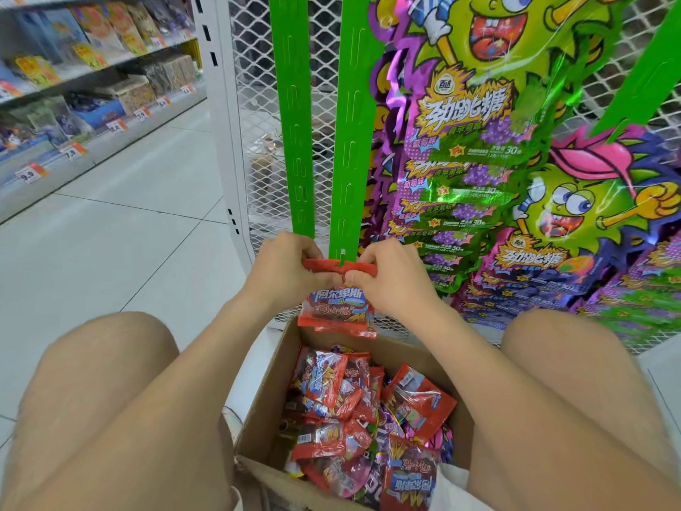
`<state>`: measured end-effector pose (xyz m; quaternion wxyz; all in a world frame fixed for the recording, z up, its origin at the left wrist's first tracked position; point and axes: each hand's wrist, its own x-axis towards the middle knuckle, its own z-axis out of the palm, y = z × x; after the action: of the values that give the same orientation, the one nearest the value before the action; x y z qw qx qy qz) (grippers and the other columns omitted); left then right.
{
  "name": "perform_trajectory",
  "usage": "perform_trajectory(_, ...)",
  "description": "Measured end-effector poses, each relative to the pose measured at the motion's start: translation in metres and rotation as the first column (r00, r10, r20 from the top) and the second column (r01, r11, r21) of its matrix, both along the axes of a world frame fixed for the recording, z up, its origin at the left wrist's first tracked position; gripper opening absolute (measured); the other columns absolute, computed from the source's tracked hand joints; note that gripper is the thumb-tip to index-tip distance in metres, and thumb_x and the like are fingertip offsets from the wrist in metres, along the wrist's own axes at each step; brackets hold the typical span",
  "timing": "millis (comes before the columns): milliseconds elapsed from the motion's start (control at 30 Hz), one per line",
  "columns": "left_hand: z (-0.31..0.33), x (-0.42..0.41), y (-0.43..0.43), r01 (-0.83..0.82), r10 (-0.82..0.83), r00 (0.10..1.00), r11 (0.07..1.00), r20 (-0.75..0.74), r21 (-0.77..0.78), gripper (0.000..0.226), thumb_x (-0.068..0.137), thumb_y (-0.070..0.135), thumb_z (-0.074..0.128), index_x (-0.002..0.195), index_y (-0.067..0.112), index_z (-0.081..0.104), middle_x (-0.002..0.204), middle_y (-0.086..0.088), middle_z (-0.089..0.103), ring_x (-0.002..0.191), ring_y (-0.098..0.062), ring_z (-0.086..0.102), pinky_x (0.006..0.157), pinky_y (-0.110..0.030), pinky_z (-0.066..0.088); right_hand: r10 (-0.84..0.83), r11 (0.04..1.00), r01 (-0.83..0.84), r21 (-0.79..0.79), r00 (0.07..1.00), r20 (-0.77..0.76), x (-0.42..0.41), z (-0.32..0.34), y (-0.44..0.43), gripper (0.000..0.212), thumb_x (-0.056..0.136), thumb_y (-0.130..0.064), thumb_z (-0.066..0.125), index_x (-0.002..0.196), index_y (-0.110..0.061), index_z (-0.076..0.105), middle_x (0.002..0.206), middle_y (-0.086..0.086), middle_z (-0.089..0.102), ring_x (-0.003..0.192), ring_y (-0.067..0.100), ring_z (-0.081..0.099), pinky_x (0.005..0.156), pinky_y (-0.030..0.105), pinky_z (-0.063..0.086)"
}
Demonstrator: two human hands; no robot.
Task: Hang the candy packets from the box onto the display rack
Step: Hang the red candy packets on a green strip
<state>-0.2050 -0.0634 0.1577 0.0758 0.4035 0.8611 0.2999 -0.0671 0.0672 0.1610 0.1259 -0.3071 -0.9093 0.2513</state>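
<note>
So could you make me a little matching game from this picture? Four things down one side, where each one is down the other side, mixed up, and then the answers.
Things:
1. red candy packet
2. cardboard box
3. green-and-purple bags
4. price tags

Places:
A. along the edges of the shelves on the left
B. between the person's knees
C. pinched by the left hand and right hand at the foot of a green strip
D. hanging in overlapping rows on the right

Pairs: 1-C, 2-B, 3-D, 4-A.
</note>
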Motion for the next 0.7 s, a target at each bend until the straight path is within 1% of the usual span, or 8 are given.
perform_trajectory(100, -0.007, -0.001, 0.002, 0.001, -0.001, 1.0, 0.996, 0.008, -0.085, 0.033, 0.073, 0.032, 0.096, 0.086, 0.023, 0.068, 0.073, 0.008, 0.06, 0.07, -0.014, 0.056, 0.055, -0.027, 0.033, 0.016, 1.0, -0.016, 0.004, 1.0, 0.016, -0.003, -0.004, -0.001, 0.033, 0.092, -0.037, 0.079, 0.109, -0.009, 0.075, 0.103, 0.011, 0.075, 0.1, 0.029, 0.069, 0.089, 0.045, 0.058)
perform_trajectory(200, -0.02, -0.004, 0.006, -0.017, 0.02, 0.999, 0.995, 0.027, -0.094, 0.038, 0.072, 0.021, 0.092, 0.102, 0.017, 0.07, 0.094, -0.002, 0.07, 0.09, -0.025, 0.065, 0.067, -0.03, 0.042, 0.022, 0.999, -0.024, 0.025, 0.996, 0.089, -0.006, -0.011, -0.004, 0.06, 0.092, -0.031, 0.079, 0.143, -0.009, 0.056, 0.135, 0.013, 0.062, 0.128, 0.033, 0.057, 0.103, 0.044, 0.049)
perform_trajectory(267, -0.031, -0.007, 0.01, -0.044, 0.044, 0.999, 0.993, -0.001, -0.107, 0.041, 0.072, 0.024, 0.088, 0.109, 0.016, 0.072, 0.108, -0.01, 0.07, 0.105, -0.033, 0.063, 0.078, -0.035, 0.047, -0.015, 0.999, 0.018, -0.035, 0.995, 0.095, -0.008, -0.019, -0.008, 0.063, 0.091, -0.027, 0.08, 0.143, -0.008, 0.05, 0.127, 0.014, 0.063, 0.121, 0.035, 0.06, 0.095, 0.044, 0.053)
perform_trajectory(333, -0.039, -0.01, 0.013, -0.099, 0.097, 0.995, 0.989, -0.016, -0.113, 0.048, 0.076, 0.026, 0.087, 0.12, 0.016, 0.071, 0.122, -0.016, 0.063, 0.118, -0.038, 0.057, 0.093, -0.04, 0.048, -0.087, 0.983, 0.093, -0.157, 0.995, 0.043, -0.01, -0.027, -0.01, 0.061, 0.092, -0.02, 0.08, 0.139, -0.011, 0.042, 0.106, 0.009, 0.062, 0.102, 0.032, 0.064, 0.078, 0.039, 0.05)
perform_trajectory(400, -0.046, -0.009, 0.012, -0.122, 0.126, 0.99, 0.991, 0.066, -0.059, 0.052, 0.081, 0.018, 0.085, 0.128, 0.012, 0.065, 0.128, -0.013, 0.06, 0.12, -0.035, 0.057, 0.094, -0.037, 0.047, -0.182, 0.948, 0.176, -0.265, 0.983, 0.001, -0.011, -0.034, -0.012, 0.059, 0.093, -0.015, 0.077, 0.136, -0.014, 0.037, 0.097, 0.004, 0.057, 0.085, 0.024, 0.061, 0.072, 0.036, 0.045)
perform_trajectory(533, -0.06, -0.003, 0.013, -0.133, 0.127, 0.952, 0.991, 0.278, 0.001, 0.056, 0.093, 0.008, 0.073, 0.14, 0.009, 0.042, 0.12, -0.007, 0.066, 0.11, -0.03, 0.067, 0.089, -0.041, 0.054, -0.341, 0.855, 0.295, -0.427, 0.94, -0.034, -0.015, -0.05, -0.014, 0.053, 0.093, -0.017, 0.077, 0.132, -0.009, 0.041, 0.11, 0.007, 0.064, 0.095, 0.026, 0.062, 0.075, 0.031, 0.045)
perform_trajectory(600, -0.067, -0.002, 0.014, -0.131, 0.135, 0.944, 0.991, 0.302, -0.035, 0.06, 0.1, 0.011, 0.066, 0.151, 0.008, 0.037, 0.135, -0.012, 0.063, 0.121, -0.034, 0.065, 0.1, -0.046, 0.054, -0.399, 0.81, 0.343, -0.476, 0.917, -0.019, -0.016, -0.061, -0.014, 0.049, 0.094, -0.02, 0.075, 0.131, -0.009, 0.046, 0.118, 0.01, 0.067, 0.104, 0.028, 0.065, 0.077, 0.032, 0.048)
perform_trajectory(700, -0.073, -0.002, 0.013, -0.087, 0.123, 0.933, 0.989, 0.339, -0.118, 0.074, 0.099, -0.001, 0.061, 0.164, 0.009, 0.025, 0.163, -0.015, 0.044, 0.147, -0.035, 0.047, 0.116, -0.046, 0.045, -0.407, 0.763, 0.367, -0.533, 0.912, 0.046, -0.017, -0.074, -0.012, 0.039, 0.097, -0.018, 0.068, 0.13, -0.009, 0.049, 0.118, 0.01, 0.065, 0.1, 0.026, 0.062, 0.079, 0.033, 0.048)
